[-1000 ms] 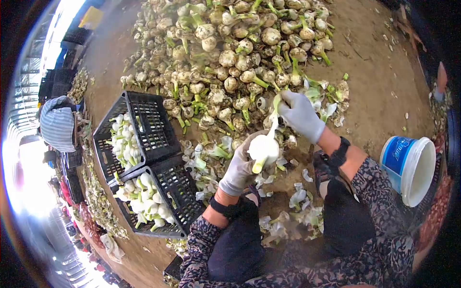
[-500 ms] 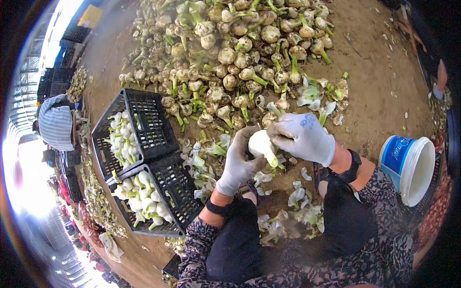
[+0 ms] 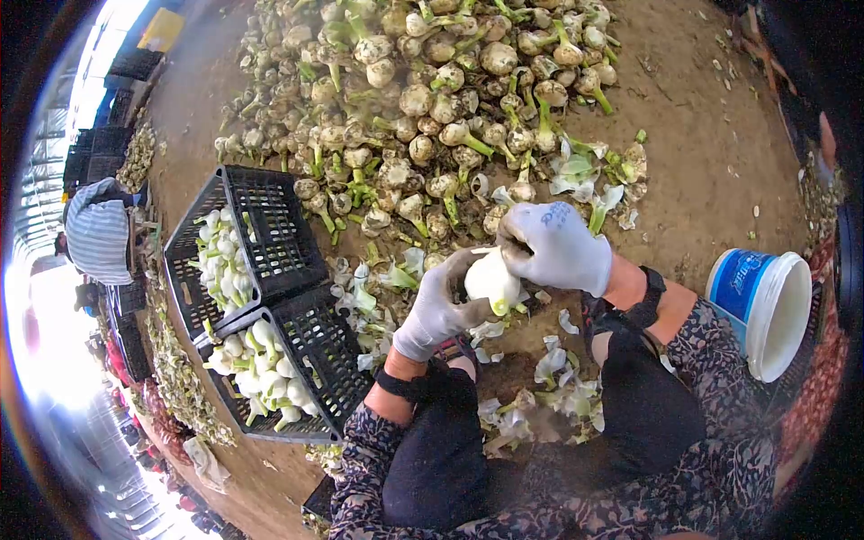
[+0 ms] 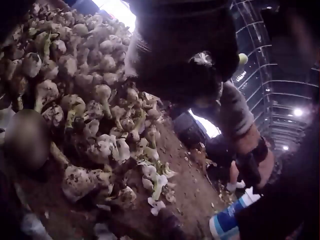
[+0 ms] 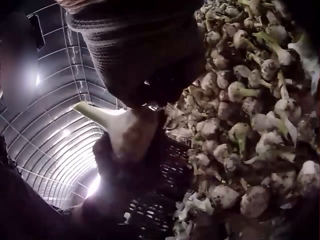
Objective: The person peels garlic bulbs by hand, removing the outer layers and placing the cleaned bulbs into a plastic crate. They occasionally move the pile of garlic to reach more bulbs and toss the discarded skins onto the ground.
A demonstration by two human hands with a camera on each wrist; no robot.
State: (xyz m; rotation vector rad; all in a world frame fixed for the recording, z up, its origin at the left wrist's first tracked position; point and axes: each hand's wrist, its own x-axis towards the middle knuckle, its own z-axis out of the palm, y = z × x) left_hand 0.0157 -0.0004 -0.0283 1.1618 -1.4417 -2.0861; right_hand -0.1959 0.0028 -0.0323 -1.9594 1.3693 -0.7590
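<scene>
A peeled white garlic bulb with a short green stem sits between both gloved hands, above the person's knees. My left hand grips it from the left, thumb and fingers curled round its side. Against its upper right, my right hand pinches at the surface with curled fingers; what lies between those fingertips is hidden. In the right wrist view the bulb shows its stem pointing up and left, the glove dark above it. Just beyond the hands lies a big heap of soil-stained garlic.
Two black crates of clean white garlic stand at the left. To the right a white and blue bucket lies tilted. Peeled skins litter the ground between the feet. Another person in a striped top is bent over at far left.
My right hand has come down from above, where it held a long strip of skin drawn from the bulb, to the bulb's upper right. The left hand keeps holding the bulb.
</scene>
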